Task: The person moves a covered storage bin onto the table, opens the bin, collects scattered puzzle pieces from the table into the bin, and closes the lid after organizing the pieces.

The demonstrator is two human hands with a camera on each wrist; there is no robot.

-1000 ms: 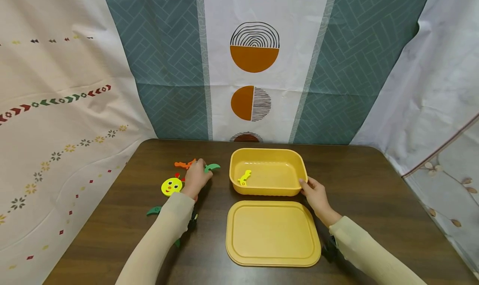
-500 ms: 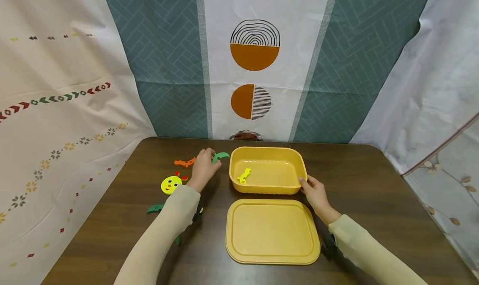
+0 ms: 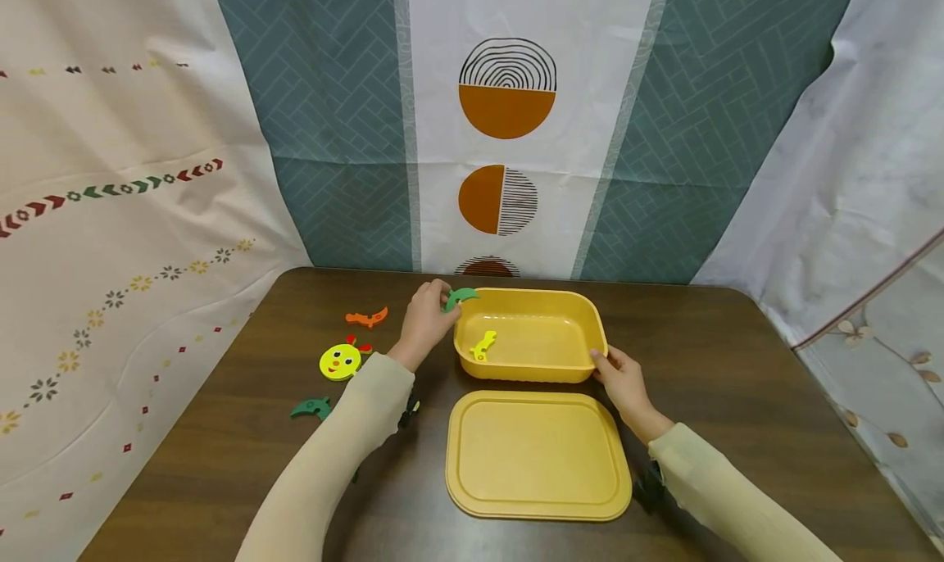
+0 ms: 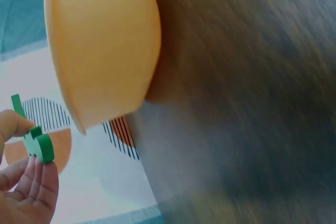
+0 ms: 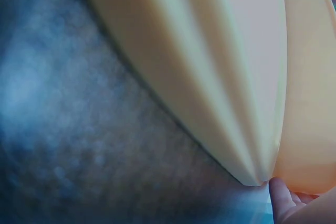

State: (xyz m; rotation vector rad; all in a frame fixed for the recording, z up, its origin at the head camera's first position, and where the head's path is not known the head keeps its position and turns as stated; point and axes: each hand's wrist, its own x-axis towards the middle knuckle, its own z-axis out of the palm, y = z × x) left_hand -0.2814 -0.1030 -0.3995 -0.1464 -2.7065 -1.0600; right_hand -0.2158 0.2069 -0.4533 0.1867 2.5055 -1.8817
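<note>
My left hand [image 3: 428, 320] pinches a flat green curved toy piece [image 3: 462, 295] between thumb and fingers. The piece is held up over the left rim of a yellow plastic box [image 3: 534, 374]. In the left wrist view the green piece [image 4: 43, 146] shows its thick edge, beside the outer wall of the box [image 4: 105, 45]. My right hand [image 3: 623, 386] grips the near right corner of that box, thumb over the rim. Inside the box, toward its left, lies a small yellow toy piece [image 3: 483, 346].
Nearer to me lies the flat yellow lid [image 3: 538, 455]. On the left of the table are an orange toy piece [image 3: 366, 317], a yellow smiling-face piece [image 3: 340, 363] with red antennae, and another green piece [image 3: 311, 408]. My left forearm partly covers that side. Curtains hang behind.
My left hand has lifted the green piece off the left side and carried it right, to the box's rim. The right hand has stayed on the box corner.
</note>
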